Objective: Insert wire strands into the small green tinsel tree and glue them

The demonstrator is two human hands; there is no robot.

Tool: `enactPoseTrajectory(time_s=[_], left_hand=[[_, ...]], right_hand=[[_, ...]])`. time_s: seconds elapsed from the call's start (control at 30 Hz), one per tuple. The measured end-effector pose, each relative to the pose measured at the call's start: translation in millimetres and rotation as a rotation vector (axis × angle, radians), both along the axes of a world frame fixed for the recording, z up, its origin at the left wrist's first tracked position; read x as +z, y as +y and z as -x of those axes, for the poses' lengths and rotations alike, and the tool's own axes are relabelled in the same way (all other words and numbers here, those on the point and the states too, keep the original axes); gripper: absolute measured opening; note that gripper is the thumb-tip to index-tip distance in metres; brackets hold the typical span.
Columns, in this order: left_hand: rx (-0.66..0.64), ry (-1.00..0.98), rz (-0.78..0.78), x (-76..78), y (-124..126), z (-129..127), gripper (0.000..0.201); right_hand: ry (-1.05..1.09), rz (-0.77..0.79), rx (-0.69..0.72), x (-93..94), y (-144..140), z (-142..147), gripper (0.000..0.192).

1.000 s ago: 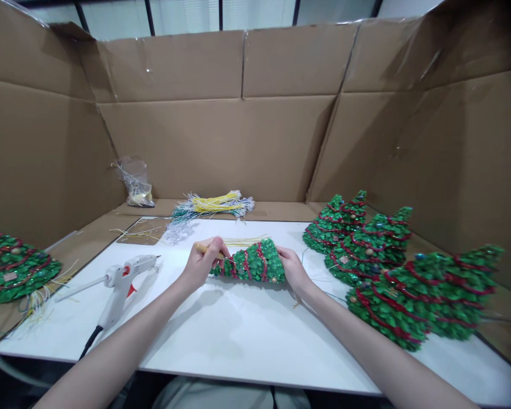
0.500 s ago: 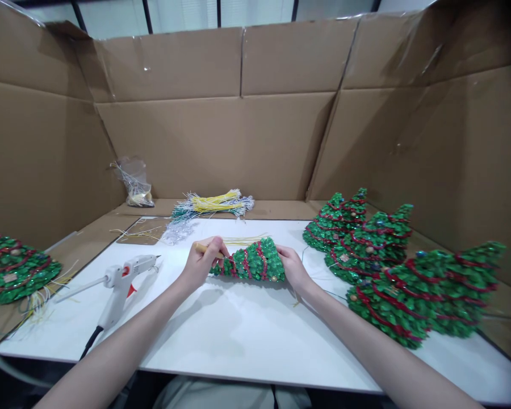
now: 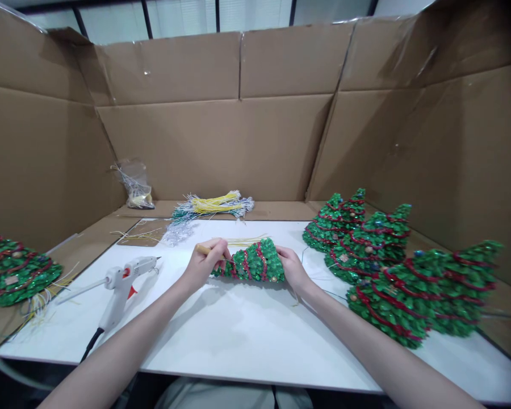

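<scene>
The left hand [image 3: 204,264] pinches a thin wooden stick [image 3: 208,251] against the tip of a small green foil cone tree wound with red garland [image 3: 251,263], which lies sideways on the white tabletop [image 3: 238,335]; the right hand [image 3: 293,268] cups its wide base. Three finished green trees [image 3: 392,267] stand right, a white glue gun [image 3: 121,284] lies left.

Single head-worn view, looking forward and down from above the near edge of the white table [image 3: 238,341]. Both forearms run up from the bottom corners; cardboard walls [image 3: 213,147] close the background, well beyond the hands. Wide lens, moderately close.
</scene>
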State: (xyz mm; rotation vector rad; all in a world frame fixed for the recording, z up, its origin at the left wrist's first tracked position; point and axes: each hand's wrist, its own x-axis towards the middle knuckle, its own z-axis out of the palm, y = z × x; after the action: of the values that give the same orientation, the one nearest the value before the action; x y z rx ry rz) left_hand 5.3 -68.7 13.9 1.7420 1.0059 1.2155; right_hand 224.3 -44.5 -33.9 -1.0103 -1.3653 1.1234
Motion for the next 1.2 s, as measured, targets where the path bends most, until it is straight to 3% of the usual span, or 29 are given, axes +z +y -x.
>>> enactPoseTrajectory(time_s=[0.2, 0.63, 0.83, 1.2], left_hand=[[-0.082, 0.003, 0.049, -5.2, 0.3, -4.9, 0.025], [-0.258, -0.096, 0.128, -5.9, 2.0, 1.6, 0.034], [-0.115, -0.019, 0.006, -10.1, 6.8, -3.1, 0.038], [-0.12, 0.16, -0.228, -11.3, -2.7, -4.4, 0.038]], right_hand=[[-0.008, -0.003, 0.004, 1.1, 0.1, 0.0, 0.021], [-0.013, -0.016, -0.008, 0.9, 0.1, 0.3, 0.024], [-0.033, -0.004, -0.013, 2.2, -0.1, 0.0, 0.024], [-0.023, -0.022, -0.021, 1.1, -1.2, 0.5, 0.025]])
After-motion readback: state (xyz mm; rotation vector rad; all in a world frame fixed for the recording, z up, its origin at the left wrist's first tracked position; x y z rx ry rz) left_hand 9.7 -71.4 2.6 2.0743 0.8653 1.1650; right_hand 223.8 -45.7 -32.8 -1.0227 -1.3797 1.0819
